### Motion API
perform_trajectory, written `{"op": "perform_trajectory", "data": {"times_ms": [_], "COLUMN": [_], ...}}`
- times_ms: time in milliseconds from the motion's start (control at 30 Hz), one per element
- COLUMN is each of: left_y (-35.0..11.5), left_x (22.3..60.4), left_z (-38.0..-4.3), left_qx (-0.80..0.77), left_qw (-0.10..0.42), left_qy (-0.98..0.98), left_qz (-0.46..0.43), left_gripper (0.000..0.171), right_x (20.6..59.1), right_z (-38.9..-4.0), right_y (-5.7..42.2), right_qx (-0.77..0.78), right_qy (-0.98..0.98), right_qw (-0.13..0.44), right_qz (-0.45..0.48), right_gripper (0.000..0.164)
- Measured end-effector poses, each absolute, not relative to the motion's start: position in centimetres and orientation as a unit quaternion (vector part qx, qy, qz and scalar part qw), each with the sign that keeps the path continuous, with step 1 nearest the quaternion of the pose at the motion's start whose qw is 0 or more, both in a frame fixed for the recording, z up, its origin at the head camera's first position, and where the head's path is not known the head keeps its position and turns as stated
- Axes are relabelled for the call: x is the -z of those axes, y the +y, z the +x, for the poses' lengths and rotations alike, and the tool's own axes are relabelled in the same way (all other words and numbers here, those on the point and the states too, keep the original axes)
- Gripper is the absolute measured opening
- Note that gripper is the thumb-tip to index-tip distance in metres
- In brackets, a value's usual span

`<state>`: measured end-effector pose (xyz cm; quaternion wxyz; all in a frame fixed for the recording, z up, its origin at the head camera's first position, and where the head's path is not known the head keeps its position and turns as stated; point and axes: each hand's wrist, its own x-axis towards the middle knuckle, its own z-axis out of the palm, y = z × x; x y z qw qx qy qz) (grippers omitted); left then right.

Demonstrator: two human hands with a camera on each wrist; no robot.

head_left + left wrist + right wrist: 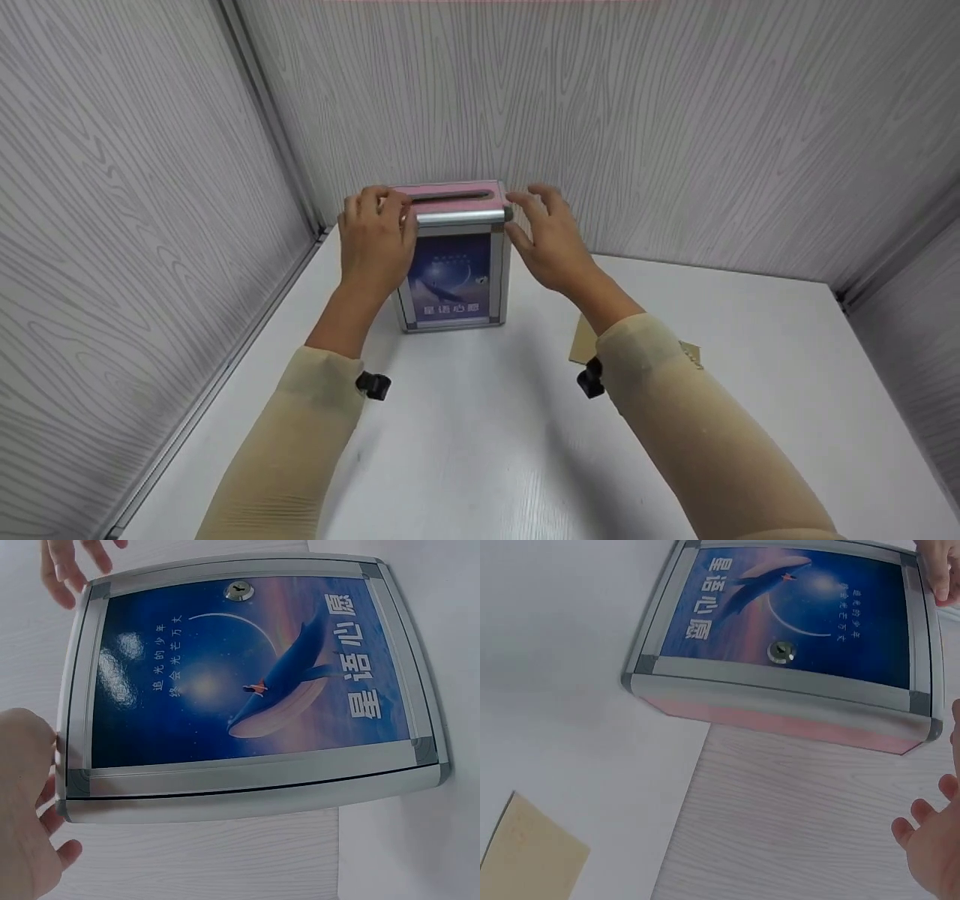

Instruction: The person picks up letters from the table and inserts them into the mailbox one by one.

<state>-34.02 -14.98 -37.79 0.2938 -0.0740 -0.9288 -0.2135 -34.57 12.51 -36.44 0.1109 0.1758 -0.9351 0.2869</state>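
Note:
A silver-framed suggestion box [450, 277] stands upright on the table. Its front carries a blue picture with a whale [277, 694], white characters and a small round lock [239, 590]. Pink covers its top, where a long slot [457, 196] runs across. My left hand [375, 236] rests on the top's left end, its fingers loosely bent over the edge and its thumb at the front rim. Beside the top right corner, my right hand [551, 240] hovers with parted, slightly bent fingers and nothing in them. The right wrist view shows its fingertips [922, 814] apart from the box.
A flat tan piece of board [583, 343] lies on the white table [465, 420], partly under the right forearm in the head view. Grey wood-grain panels [600, 112] rise behind the box and along both sides.

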Motion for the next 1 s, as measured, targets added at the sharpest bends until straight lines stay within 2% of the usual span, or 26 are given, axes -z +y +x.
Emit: {"op": "perform_trajectory", "data": {"times_ms": [133, 233, 500, 667, 1000], "left_y": [-15.0, -14.8, -12.2, -9.8, -5.7], "left_x": [38.1, 38.5, 40.2, 42.2, 47.3], "left_z": [-34.0, -33.9, -32.6, -31.3, -30.3], "left_qx": [0.214, 0.219, 0.28, 0.334, 0.491], "left_qw": [0.28, 0.288, 0.369, 0.39, 0.328], "left_qy": [-0.934, -0.93, -0.882, -0.852, -0.8], "left_qz": [-0.065, -0.061, -0.083, -0.101, -0.107], "left_gripper": [0.039, 0.037, 0.026, 0.024, 0.023], "right_x": [36.4, 36.7, 39.7, 42.4, 48.1], "right_z": [-35.0, -35.4, -35.7, -35.2, -32.7], "right_y": [14.8, 16.8, 22.2, 25.8, 32.1], "right_qx": [-0.298, -0.31, -0.345, -0.377, -0.452], "right_qy": [-0.931, -0.926, -0.923, -0.919, -0.889], "right_qw": [0.123, 0.129, 0.119, 0.093, 0.071], "right_qz": [0.174, 0.17, 0.118, 0.07, 0.011], "right_gripper": [0.048, 0.047, 0.045, 0.047, 0.054]}}
